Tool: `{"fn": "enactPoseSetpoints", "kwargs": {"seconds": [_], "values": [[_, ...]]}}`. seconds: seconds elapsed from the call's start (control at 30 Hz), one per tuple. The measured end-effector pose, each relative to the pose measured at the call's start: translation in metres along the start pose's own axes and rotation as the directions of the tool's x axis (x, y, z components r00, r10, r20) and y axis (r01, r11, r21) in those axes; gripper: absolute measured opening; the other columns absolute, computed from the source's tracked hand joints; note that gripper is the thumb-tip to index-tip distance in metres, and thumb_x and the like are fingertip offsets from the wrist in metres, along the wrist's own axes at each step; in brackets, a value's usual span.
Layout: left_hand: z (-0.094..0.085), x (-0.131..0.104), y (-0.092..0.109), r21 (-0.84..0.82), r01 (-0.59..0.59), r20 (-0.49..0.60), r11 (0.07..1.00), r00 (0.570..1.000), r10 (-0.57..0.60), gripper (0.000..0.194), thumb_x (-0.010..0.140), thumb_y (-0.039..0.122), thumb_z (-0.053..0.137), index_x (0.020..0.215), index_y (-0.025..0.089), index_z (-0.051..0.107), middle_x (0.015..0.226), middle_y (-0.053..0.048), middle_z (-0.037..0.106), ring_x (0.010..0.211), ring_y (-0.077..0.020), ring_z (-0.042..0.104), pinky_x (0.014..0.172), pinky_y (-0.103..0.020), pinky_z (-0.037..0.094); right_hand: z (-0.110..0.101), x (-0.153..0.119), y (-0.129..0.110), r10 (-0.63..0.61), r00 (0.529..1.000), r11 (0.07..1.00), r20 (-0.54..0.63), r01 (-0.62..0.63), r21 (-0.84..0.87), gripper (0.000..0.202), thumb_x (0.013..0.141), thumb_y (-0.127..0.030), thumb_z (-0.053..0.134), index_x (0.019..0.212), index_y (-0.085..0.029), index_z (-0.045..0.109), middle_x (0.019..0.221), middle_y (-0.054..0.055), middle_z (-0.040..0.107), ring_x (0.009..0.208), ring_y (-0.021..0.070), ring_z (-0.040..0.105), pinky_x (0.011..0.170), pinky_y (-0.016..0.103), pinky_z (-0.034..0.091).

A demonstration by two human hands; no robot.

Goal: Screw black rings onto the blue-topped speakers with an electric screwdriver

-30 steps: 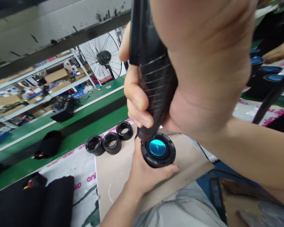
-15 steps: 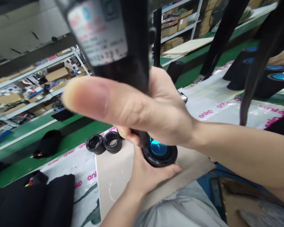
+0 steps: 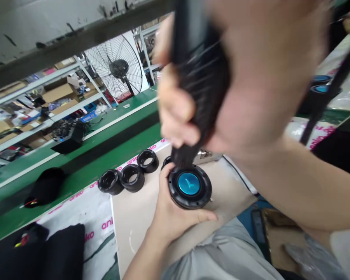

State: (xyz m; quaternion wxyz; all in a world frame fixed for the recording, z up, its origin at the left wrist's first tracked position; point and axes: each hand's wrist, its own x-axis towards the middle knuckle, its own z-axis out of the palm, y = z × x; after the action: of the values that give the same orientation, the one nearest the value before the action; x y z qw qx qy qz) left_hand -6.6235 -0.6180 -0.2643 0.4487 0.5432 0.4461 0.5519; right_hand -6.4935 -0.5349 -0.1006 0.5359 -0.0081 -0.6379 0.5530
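In my right hand (image 3: pixel 245 97) is a black electric screwdriver (image 3: pixel 204 74), large and blurred close to the camera. My fingers wrap around its ribbed grip, and its lower end points down at the far rim of a round black speaker (image 3: pixel 189 184) with a shiny blue centre. The blurred tip hides whether it touches the rim. My left hand (image 3: pixel 175 214) grips the speaker from the near left side, its thumb along the near edge. Beyond the speaker stand several black rings (image 3: pixel 132 178), and another dark round part is half hidden behind the screwdriver.
A beige board (image 3: pixel 140 210) lies under the work on white printed sheeting. Black cloth-covered pieces (image 3: pixel 61 249) lie at the left. A green conveyor belt (image 3: pixel 111 140), shelves and a fan (image 3: pixel 118 68) are behind. Blue-topped parts and part of another person's hand appear at the right.
My right hand has turned over, its back now facing the camera, and the screwdriver stands over the speaker's rim. The view has shifted, bringing the fan and another ring into sight. My left hand keeps its grip.
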Motion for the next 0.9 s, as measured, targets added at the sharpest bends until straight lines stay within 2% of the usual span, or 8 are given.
{"fn": "enactPoseSetpoints", "kwargs": {"seconds": [0.1, 0.23, 0.3, 0.5, 0.6, 0.73, 0.8, 0.9], "values": [[0.0, 0.0, -0.003, -0.014, 0.043, -0.006, 0.999, 0.999, -0.043, 0.122, 0.035, 0.051, 0.109, 0.137, 0.027, 0.045, 0.136, -0.013, 0.069, 0.126, -0.0362, 0.072, 0.113, -0.051, 0.056, -0.039, -0.009, 0.012, -0.198, 0.943, 0.972, -0.266, 0.153, -0.179, 0.044, 0.092, -0.06, 0.077, 0.079, -0.023, 0.056, 0.057, -0.005, 0.05, 0.042, 0.0116, 0.045, 0.035, 0.029, 0.037], [-0.002, -0.001, -0.01, 0.011, -0.02, -0.04, 1.0, 0.999, 0.02, 0.126, 0.03, 0.053, 0.109, 0.137, 0.028, 0.048, 0.134, -0.013, 0.072, 0.124, -0.0365, 0.074, 0.11, -0.049, 0.058, -0.072, -0.025, 0.04, -0.251, 0.832, 0.94, -0.495, 0.088, -0.328, 0.038, 0.093, -0.047, 0.077, 0.07, -0.024, 0.058, 0.052, -0.003, 0.052, 0.034, 0.0138, 0.044, 0.03, 0.034, 0.028], [-0.002, -0.001, -0.012, 0.03, -0.058, -0.052, 0.998, 0.997, 0.06, 0.124, 0.032, 0.056, 0.107, 0.138, 0.028, 0.049, 0.135, -0.012, 0.072, 0.124, -0.0349, 0.074, 0.109, -0.046, 0.058, -0.078, -0.03, 0.051, -0.244, 0.83, 0.94, -0.502, 0.075, -0.333, 0.044, 0.094, -0.055, 0.076, 0.071, -0.023, 0.056, 0.05, -0.003, 0.052, 0.033, 0.0134, 0.044, 0.029, 0.032, 0.029], [-0.002, 0.001, -0.01, 0.045, -0.079, -0.029, 0.996, 0.996, 0.081, 0.121, 0.035, 0.061, 0.104, 0.137, 0.028, 0.049, 0.133, -0.012, 0.074, 0.122, -0.0331, 0.076, 0.107, -0.043, 0.059, -0.086, -0.036, 0.064, -0.123, 0.89, 0.955, -0.439, -0.014, -0.297, 0.056, 0.082, -0.069, 0.086, 0.076, -0.023, 0.054, 0.049, -0.005, 0.052, 0.033, 0.0121, 0.044, 0.028, 0.027, 0.032], [-0.002, 0.001, -0.007, 0.037, -0.053, -0.036, 0.998, 0.998, 0.055, 0.124, 0.03, 0.055, 0.107, 0.136, 0.028, 0.048, 0.133, -0.012, 0.073, 0.123, -0.0339, 0.076, 0.108, -0.044, 0.059, -0.08, -0.037, 0.052, -0.013, 0.887, 0.966, -0.461, -0.108, -0.237, 0.057, 0.08, -0.073, 0.084, 0.075, -0.022, 0.057, 0.049, -0.004, 0.052, 0.031, 0.0128, 0.043, 0.027, 0.028, 0.033], [-0.002, 0.002, -0.008, 0.017, -0.049, 0.004, 0.999, 0.999, 0.049, 0.124, 0.034, 0.059, 0.106, 0.138, 0.027, 0.045, 0.136, -0.015, 0.071, 0.125, -0.0359, 0.074, 0.111, -0.049, 0.058, -0.053, -0.031, 0.008, -0.025, 0.835, 0.975, -0.549, -0.102, -0.199, 0.049, 0.077, -0.06, 0.089, 0.075, -0.023, 0.056, 0.051, -0.007, 0.052, 0.036, 0.0121, 0.043, 0.032, 0.03, 0.034], [-0.003, 0.002, -0.009, 0.012, -0.043, 0.02, 0.999, 0.999, 0.043, 0.124, 0.038, 0.064, 0.104, 0.139, 0.026, 0.043, 0.137, -0.017, 0.07, 0.127, -0.0376, 0.073, 0.113, -0.053, 0.056, -0.033, -0.025, -0.017, 0.005, 0.853, 0.981, -0.522, -0.105, -0.163, 0.042, 0.092, -0.056, 0.075, 0.076, -0.024, 0.053, 0.049, -0.009, 0.046, 0.037, 0.01, 0.037, 0.036, 0.029, 0.034], [-0.002, 0.002, -0.009, 0.006, -0.015, 0.023, 1.0, 1.0, 0.015, 0.126, 0.039, 0.066, 0.103, 0.141, 0.026, 0.04, 0.14, -0.018, 0.067, 0.131, -0.0398, 0.069, 0.118, -0.058, 0.051, -0.006, -0.018, -0.041, 0.047, 0.913, 0.979, -0.405, -0.122, -0.161, 0.053, 0.098, -0.067, 0.059, 0.067, -0.026, 0.048, 0.044, -0.008, 0.041, 0.032, 0.0102, 0.033, 0.031, 0.031, 0.032]]}}
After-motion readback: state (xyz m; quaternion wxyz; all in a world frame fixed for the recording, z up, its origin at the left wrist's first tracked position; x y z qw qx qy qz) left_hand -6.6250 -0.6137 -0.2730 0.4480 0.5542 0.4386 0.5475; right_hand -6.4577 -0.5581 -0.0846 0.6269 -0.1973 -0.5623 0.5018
